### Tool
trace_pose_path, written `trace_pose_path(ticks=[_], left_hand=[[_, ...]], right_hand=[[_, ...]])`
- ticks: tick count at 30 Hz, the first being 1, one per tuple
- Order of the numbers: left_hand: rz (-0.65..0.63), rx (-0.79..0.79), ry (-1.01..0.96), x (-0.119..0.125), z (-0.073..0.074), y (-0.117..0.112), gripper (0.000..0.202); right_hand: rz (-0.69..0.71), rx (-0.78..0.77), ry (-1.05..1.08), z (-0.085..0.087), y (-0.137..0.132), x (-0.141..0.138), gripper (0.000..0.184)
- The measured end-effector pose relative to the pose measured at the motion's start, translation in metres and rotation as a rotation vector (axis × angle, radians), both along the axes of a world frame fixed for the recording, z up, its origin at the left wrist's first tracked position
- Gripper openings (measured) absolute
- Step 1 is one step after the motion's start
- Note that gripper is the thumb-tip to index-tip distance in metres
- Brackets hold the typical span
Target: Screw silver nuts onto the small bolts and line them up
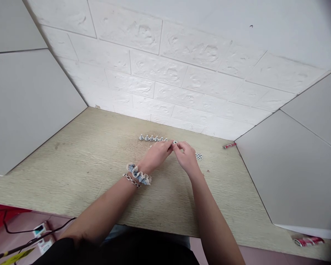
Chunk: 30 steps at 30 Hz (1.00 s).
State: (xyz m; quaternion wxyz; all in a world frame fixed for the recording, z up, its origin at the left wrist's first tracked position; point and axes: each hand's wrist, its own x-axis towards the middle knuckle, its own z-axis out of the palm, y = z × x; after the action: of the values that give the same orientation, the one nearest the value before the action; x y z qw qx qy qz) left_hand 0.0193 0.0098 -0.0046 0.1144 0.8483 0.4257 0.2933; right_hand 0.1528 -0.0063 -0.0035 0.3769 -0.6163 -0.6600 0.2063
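A row of small metal bolts [151, 138] stands upright on the wooden tabletop, its right end partly covered by my left hand [158, 152]. The fingertips of my left hand are closed in a pinch and meet those of my right hand [185, 154], which is also pinched shut. Whatever sits between the fingertips is too small and too covered to name. Just beyond them shows a round metal piece with a dark centre [175, 142]; whether it is held or standing on the table I cannot tell. Right of my right hand lies a cluster of small metal rings [199, 156], partly hidden.
The wooden tabletop [165, 198] ends at a white brick-pattern wall [168, 95], with grey panels at left [35, 106] and right [289, 173]. Red cylinders lie by the right panel [230, 146] and at the front right [309, 241]. Cables and a power strip [42, 235] are below left.
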Motion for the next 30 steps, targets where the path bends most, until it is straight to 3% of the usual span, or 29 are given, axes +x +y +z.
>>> trace_pose_path(ticks=[16, 30], left_hand=[[-0.027, -0.071, -0.014, -0.0004, 0.0014, -0.0004, 0.023], [-0.032, -0.011, 0.026, -0.0009, -0.0039, -0.0008, 0.026]], right_hand=[[0.012, -0.004, 0.080, 0.0011, -0.0010, -0.0013, 0.016], [-0.018, 0.035, 0.049, 0.0022, -0.0021, -0.0031, 0.016]])
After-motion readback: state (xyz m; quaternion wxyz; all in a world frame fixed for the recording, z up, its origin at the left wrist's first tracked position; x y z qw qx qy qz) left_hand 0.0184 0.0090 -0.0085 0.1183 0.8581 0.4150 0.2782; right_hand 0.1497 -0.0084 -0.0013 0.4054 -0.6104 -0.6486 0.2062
